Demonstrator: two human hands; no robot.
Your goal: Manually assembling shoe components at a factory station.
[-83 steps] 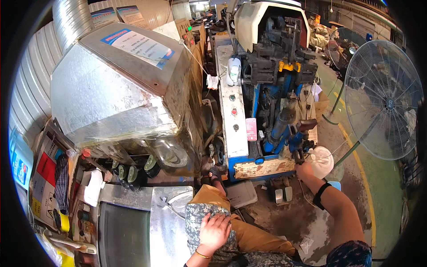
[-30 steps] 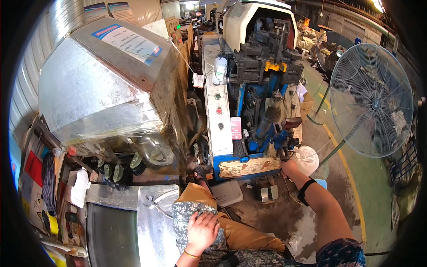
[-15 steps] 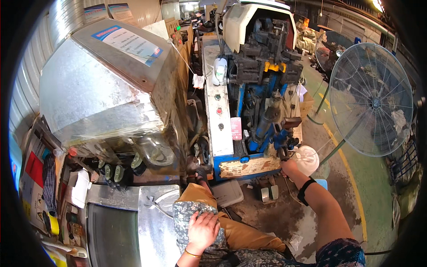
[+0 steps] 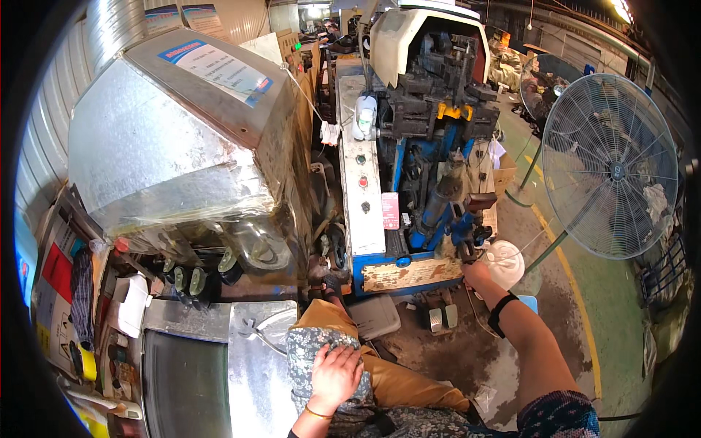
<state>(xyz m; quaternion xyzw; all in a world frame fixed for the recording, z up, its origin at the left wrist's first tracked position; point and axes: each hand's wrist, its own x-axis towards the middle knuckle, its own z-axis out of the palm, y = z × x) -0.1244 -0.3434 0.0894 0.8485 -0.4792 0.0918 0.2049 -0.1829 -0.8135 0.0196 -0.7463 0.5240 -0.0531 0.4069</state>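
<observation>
My left hand [image 4: 336, 373] lies flat on floral cloth [image 4: 310, 350] over my thigh, its fingers stretched out and holding nothing. My right arm reaches forward to the lower right of a blue and white machine [image 4: 371, 182]. There my right hand [image 4: 477, 274] is closed against a dark metal part [image 4: 466, 251] at the machine's front. Its fingers are small and partly hidden, so what they grip cannot be made out. Just right of that hand is a white round-topped container [image 4: 505, 261]. Above, dark clamps and a yellow piece [image 4: 454, 112] sit under the machine's cream hood [image 4: 391, 47].
A large metal hood [image 4: 168, 139] stands left, with dark shoe-like pieces [image 4: 197, 281] below its edge. Nearer is a dark conveyor belt [image 4: 186, 387] beside a metal plate [image 4: 255, 387]. Foot pedals [image 4: 436, 319] sit under the machine. A big fan [image 4: 615, 170] stands right.
The whole view has shifted very slightly. Both hands keep their places: the left on the cloth, the right at the machine's front.
</observation>
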